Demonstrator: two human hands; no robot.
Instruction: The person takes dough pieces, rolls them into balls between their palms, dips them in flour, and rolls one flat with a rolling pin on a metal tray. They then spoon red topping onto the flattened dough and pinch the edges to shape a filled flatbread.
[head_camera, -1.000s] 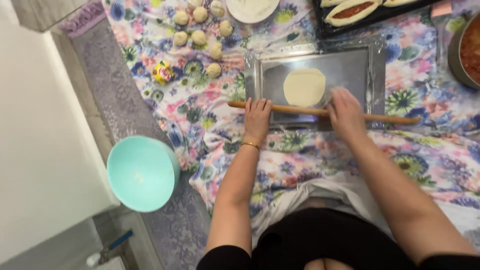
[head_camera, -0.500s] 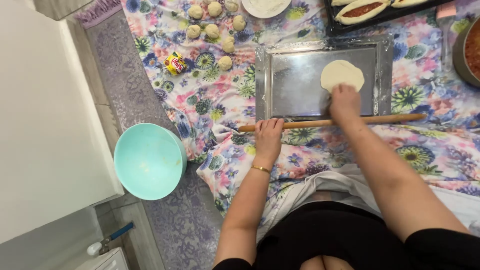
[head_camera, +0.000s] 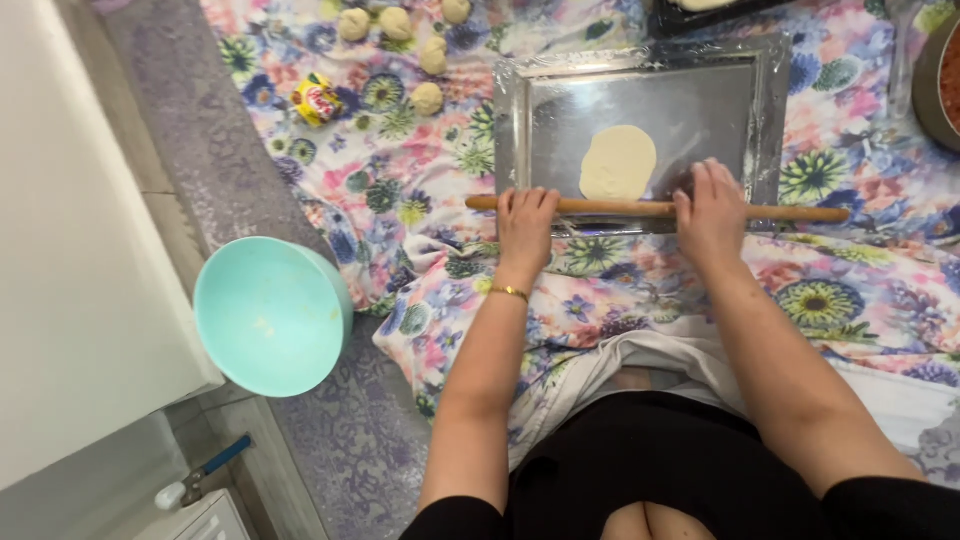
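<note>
Palms down, your left hand (head_camera: 525, 222) and right hand (head_camera: 712, 212) press flat and open on the wooden rolling pin (head_camera: 655, 209). It lies across the metal tray's (head_camera: 540, 130) near edge, touching the flat dough round (head_camera: 618, 161).

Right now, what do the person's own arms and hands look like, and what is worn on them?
Both forearms are bare. The left hand has a thin gold bangle at the wrist; the right hand shows no jewellery. Short black sleeves cover the upper arms. No gloves.
</note>
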